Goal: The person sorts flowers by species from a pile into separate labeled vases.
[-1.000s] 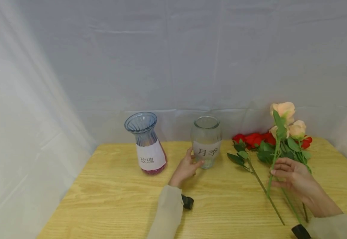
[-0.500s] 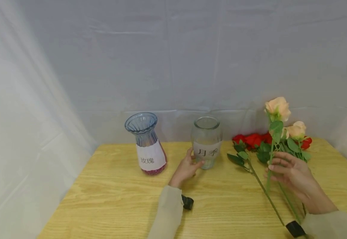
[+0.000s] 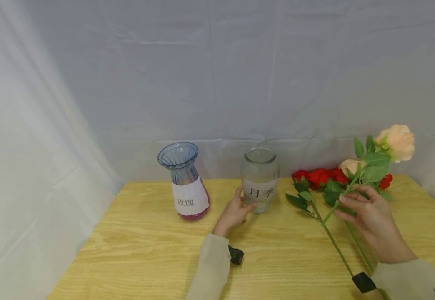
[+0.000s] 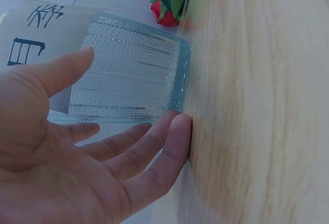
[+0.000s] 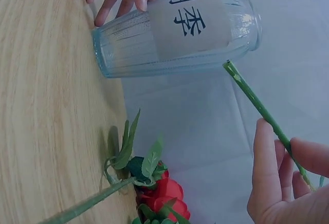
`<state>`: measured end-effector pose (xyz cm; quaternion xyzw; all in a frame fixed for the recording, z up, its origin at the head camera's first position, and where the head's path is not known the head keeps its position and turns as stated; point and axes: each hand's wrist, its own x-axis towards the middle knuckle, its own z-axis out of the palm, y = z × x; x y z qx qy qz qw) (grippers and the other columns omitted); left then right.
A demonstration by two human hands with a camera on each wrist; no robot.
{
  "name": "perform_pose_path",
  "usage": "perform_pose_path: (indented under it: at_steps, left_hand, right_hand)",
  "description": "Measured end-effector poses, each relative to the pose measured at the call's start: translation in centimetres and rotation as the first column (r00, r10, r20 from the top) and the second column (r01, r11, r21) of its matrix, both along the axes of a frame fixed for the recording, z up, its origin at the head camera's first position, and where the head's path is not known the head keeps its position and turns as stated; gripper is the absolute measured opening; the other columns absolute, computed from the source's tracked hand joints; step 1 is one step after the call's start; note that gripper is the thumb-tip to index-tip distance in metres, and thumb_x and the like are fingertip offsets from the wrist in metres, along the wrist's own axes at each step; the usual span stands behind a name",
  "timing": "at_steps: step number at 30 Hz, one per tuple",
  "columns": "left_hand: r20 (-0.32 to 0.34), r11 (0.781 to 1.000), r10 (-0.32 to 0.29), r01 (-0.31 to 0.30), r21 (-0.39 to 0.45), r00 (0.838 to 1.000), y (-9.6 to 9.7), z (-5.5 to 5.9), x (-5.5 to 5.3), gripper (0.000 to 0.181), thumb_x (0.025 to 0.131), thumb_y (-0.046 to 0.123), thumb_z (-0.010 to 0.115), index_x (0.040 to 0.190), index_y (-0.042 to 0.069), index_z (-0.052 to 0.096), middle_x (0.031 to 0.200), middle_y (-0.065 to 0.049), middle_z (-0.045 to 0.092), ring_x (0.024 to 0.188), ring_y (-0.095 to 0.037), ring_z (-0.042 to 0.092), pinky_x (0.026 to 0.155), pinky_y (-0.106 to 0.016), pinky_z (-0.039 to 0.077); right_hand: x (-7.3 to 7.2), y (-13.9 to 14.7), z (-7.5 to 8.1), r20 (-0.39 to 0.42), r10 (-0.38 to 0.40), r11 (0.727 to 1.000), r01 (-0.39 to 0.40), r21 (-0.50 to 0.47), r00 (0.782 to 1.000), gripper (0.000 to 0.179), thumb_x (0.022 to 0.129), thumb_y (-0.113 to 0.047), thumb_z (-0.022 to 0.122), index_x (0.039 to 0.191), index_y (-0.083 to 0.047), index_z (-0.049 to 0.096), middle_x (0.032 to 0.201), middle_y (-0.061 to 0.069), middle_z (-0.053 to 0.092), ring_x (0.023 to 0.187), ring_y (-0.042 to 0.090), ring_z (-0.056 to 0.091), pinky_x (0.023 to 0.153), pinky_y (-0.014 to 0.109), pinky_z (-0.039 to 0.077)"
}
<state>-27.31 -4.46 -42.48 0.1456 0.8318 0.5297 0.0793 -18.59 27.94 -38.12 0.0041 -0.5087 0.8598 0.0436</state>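
Observation:
My right hand (image 3: 375,221) pinches the green stem of a peach rose (image 3: 395,143) between thumb and fingers. The bloom tilts up to the right, and the cut stem end (image 5: 229,66) points toward the clear glass vase (image 3: 260,173) in the right wrist view. My left hand (image 3: 233,212) is at the lower left of this upright vase, fingers loosely extended beside the base and thumb in front; firm contact cannot be told. A paper label (image 5: 191,22) with black characters wraps the vase. Left of it stands a blue-and-pink glass vase (image 3: 183,179), also labelled.
Several red roses (image 3: 320,177) lie at the back right of the wooden table (image 3: 146,258), one stem (image 3: 333,243) running toward the front. Another peach rose (image 3: 351,166) is behind the held one. A pale cloth (image 3: 210,83) hangs behind the table.
The held rose has tipped over: its bloom swung right and its stem end swung left toward the clear vase. My right hand shifted slightly left. The left hand stays beside the vase.

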Motion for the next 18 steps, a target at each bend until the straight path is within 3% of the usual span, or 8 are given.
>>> perform_pose_path:
  at_steps: [9,18]
  left_hand:
    - [0.001,1.0,0.004,-0.004,0.008,1.0,-0.1,-0.1,0.0,0.076,0.101,0.021,0.065,0.158,-0.002,0.019,0.143,-0.035,0.047,0.102,-0.039,0.066,0.066,-0.039,0.056]
    - [-0.001,1.0,0.001,-0.001,0.008,1.0,0.0,-0.3,-0.1,0.077,0.101,0.02,0.065,0.158,-0.002,0.019,0.143,-0.036,0.047,0.094,-0.037,0.068,0.066,-0.04,0.056]
  right_hand:
    - [-0.6,-1.3,0.8,0.0,-0.045,0.998,0.045,-0.049,0.999,0.022,0.1,0.003,0.059,0.109,-0.013,0.048,0.093,0.001,0.059,0.089,0.017,0.065,0.079,0.04,0.06]
    - [-1.6,-2.5,1.7,-0.06,-0.072,0.987,0.062,-0.147,0.996,0.014,0.1,0.002,0.06,0.104,-0.008,0.052,0.1,0.002,0.058,0.087,0.019,0.066,0.079,0.042,0.059]
